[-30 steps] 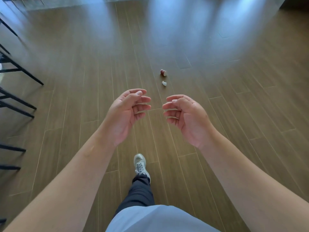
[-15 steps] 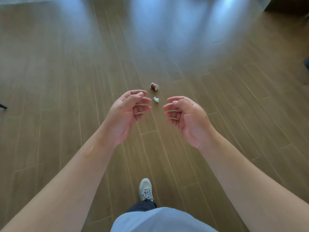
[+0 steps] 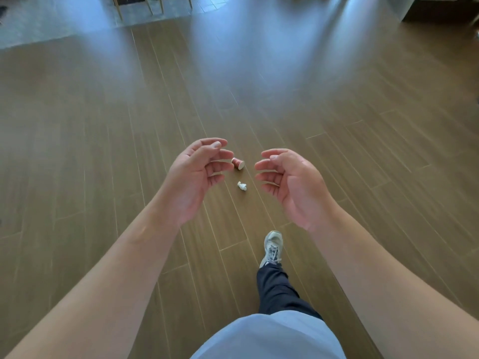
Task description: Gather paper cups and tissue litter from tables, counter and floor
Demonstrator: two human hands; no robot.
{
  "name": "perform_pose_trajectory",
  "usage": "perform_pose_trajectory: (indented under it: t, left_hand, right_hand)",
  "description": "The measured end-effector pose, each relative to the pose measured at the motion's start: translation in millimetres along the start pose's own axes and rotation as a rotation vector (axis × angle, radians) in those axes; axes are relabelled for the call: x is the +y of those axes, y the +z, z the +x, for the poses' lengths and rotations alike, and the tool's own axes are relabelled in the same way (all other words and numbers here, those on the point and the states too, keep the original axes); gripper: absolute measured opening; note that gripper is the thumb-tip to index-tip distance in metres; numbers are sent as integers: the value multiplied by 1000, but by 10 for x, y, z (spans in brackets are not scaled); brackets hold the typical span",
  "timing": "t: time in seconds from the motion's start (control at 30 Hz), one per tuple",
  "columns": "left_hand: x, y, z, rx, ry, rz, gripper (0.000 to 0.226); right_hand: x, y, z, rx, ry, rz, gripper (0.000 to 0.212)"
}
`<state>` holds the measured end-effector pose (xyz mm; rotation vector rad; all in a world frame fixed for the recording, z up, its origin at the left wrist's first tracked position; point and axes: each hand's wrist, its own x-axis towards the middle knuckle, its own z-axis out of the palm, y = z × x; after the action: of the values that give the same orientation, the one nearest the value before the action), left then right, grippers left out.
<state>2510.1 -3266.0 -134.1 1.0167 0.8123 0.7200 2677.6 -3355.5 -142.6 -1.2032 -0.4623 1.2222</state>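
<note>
Both hands (left (image 3: 191, 177), right (image 3: 293, 185)) stay empty, apart; cup (image 3: 238, 163) and tissue (image 3: 242, 186) now nearer.

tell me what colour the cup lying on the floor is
Reddish-orange outside with a white end, on the paper cup; seen in the head view.

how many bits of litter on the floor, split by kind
paper cup, on its side: 1
crumpled tissue: 1
total: 2
</note>
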Motion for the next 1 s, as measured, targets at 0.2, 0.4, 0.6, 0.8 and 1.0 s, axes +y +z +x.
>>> perform_pose_trajectory:
  t: [0.2, 0.4, 0.6, 0.8, 1.0]
  left_hand:
    - [95, 198, 1209, 74, -23, 41, 25]
    - [322, 569, 2510, 120, -76, 73, 26]
    - [464, 789, 3487, 120, -68, 92, 27]
    - [434, 594, 4044, 117, -115, 94, 25]
    - [244, 322, 4590, 61, -168, 156, 24]
  right_hand:
    - [-263, -227, 1321, -20, 54, 32, 16]
    - [-717, -450, 2552, -63, 124, 37, 15]
    - [-999, -715, 3434, -43, 162, 10, 16]
    - [-1000, -740, 3921, -40, 200, -10, 16]
    - [-810, -749, 4309, 49, 206, -21, 16]
